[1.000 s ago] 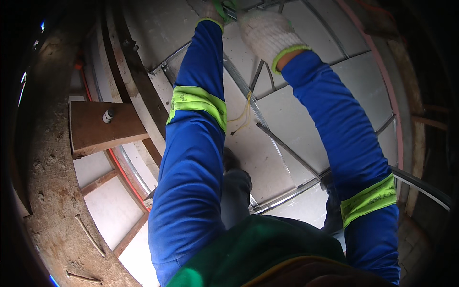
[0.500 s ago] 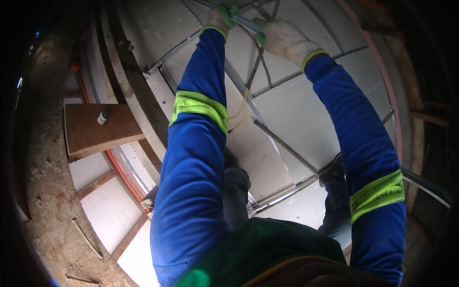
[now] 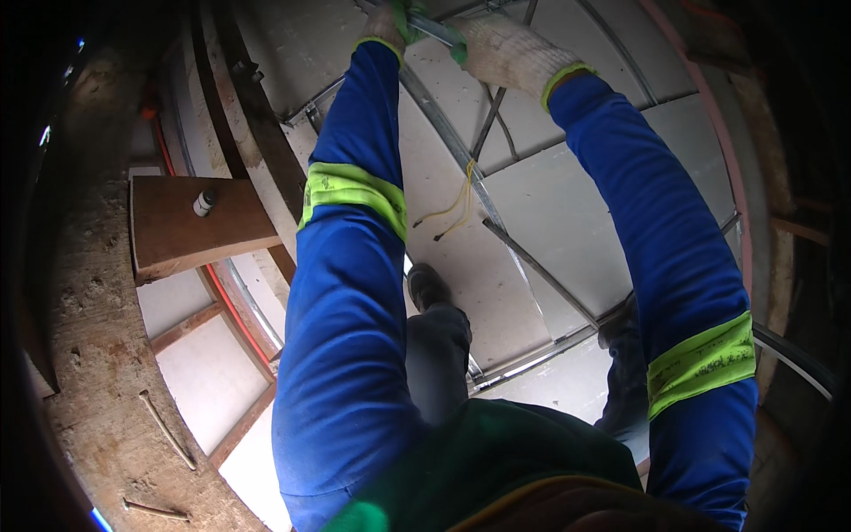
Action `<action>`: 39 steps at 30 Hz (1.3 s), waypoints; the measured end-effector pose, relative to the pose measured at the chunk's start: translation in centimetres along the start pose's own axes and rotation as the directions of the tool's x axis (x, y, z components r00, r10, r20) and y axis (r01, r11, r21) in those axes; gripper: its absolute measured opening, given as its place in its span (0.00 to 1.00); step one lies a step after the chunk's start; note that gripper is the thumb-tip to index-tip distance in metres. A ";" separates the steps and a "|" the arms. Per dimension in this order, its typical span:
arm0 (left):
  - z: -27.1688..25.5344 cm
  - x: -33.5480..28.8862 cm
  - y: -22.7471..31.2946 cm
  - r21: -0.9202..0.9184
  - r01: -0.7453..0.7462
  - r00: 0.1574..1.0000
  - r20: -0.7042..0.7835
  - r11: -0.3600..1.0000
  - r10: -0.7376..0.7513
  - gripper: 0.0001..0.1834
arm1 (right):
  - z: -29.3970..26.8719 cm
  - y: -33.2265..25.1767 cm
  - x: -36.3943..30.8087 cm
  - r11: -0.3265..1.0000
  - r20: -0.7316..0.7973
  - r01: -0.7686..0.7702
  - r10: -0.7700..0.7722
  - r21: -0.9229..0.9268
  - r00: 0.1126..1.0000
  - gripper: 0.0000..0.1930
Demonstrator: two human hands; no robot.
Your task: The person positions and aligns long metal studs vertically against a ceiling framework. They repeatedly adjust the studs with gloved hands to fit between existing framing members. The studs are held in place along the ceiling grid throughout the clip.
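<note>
The left fingers (image 3: pixel 402 21) and right fingers (image 3: pixel 458 47) close around a metal strip (image 3: pixel 433 29).

Pale panels (image 3: pixel 567 213) divided by metal strips (image 3: pixel 443 127) lie below; a rough timber beam (image 3: pixel 97 355) runs along the left, with brightly lit white panels (image 3: pixel 211 386) beside it.

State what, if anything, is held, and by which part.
A bar: right grip at its visible right end, left grip farther left along it.
</note>
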State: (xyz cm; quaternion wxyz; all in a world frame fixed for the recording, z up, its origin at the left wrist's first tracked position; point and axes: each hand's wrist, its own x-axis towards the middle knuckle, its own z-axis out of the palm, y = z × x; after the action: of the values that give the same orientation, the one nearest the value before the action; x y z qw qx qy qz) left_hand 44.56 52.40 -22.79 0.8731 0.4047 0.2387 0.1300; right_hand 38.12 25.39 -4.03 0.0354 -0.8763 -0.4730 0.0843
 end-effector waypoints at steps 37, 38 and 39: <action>-1.3 -10.2 -11.1 0.185 0.177 0.959 -0.255 0.967 -0.126 0.19 | 12.3 -6.2 -25.4 0.829 0.086 -0.361 0.360 0.427 0.929 0.38; -1.6 -10.2 -11.6 0.152 0.173 0.952 -0.279 0.973 -0.126 0.19 | 12.3 -6.3 -25.9 0.876 0.018 -0.318 0.335 0.363 0.942 0.37; -1.9 -10.2 -11.9 0.121 0.177 0.946 -0.296 0.977 -0.135 0.19 | 12.2 -6.4 -25.6 0.864 0.116 -0.374 0.356 0.338 0.927 0.36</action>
State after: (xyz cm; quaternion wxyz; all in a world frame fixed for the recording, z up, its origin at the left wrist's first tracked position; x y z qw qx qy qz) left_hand 35.26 41.75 -29.80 0.8050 0.4244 0.4025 0.0995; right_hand 16.92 7.32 -12.19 0.1640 -0.9266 -0.2766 0.1948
